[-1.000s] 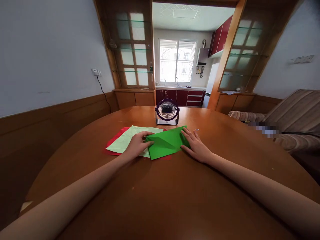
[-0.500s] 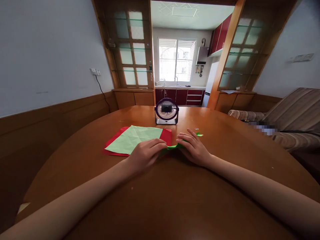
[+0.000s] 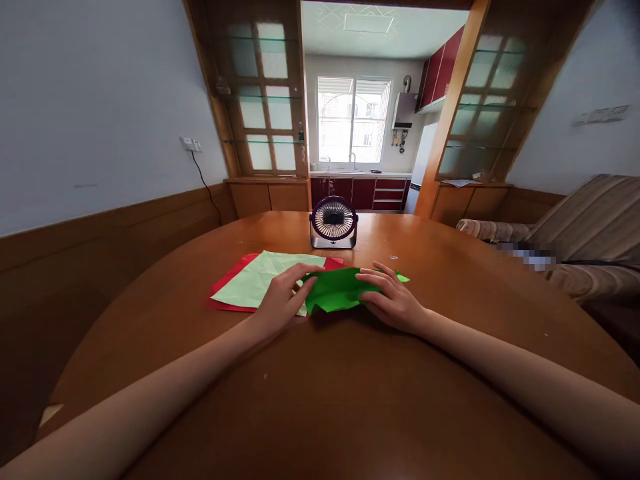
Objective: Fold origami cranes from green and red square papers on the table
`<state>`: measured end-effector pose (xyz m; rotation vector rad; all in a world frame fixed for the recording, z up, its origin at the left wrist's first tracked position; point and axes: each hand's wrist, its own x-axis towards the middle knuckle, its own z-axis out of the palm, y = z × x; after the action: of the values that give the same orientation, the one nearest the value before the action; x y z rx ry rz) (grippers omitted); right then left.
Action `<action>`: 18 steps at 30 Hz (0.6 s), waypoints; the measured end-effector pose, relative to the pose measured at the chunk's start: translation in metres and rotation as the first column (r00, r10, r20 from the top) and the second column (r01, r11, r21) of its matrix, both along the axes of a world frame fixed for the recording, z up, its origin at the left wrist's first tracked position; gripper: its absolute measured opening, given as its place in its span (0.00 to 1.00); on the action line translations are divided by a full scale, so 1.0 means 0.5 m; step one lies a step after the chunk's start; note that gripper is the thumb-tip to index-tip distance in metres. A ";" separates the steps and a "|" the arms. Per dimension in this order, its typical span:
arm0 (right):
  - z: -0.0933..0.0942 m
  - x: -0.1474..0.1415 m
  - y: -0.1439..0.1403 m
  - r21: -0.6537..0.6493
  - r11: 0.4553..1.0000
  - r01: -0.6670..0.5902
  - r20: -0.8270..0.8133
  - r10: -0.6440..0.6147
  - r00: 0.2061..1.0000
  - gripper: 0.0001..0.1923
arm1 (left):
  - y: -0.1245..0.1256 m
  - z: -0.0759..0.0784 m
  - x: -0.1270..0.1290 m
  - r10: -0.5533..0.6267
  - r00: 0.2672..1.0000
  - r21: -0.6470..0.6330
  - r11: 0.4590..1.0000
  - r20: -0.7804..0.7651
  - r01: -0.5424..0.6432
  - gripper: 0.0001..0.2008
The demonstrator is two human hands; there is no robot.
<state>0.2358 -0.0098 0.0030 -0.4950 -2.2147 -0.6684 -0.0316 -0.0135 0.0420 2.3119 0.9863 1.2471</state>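
Now my left hand (image 3: 281, 301) and right hand (image 3: 393, 300) pinch the green paper (image 3: 336, 291) with curled fingers (image 3: 306, 272) above the tabletop (image 3: 350, 373), beside the pale sheet (image 3: 255, 280).

A glossy, smooth brown wooden table (image 3: 350, 400) carries matt paper sheets: bright green paper (image 3: 337, 293), pale green paper (image 3: 255, 280), red paper (image 3: 227, 287). Dark plastic fan (image 3: 333, 223).

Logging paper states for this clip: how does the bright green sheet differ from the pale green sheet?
The bright green sheet is folded, partly lifted and gripped by the left hand and right hand. The pale green sheet lies flat and open on a red sheet, with only crease lines. Both are paper on the wooden table.
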 end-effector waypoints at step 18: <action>0.016 0.044 -0.025 -0.643 0.763 -0.058 0.159 0.208 0.965 0.14 | 0.084 -0.043 -0.051 0.457 0.716 0.195 0.885 -0.528 -0.422 0.13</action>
<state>0.2577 -0.0222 0.0111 -0.6029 -2.6471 0.1477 -0.0569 0.0284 0.0203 2.6516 1.8141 0.7196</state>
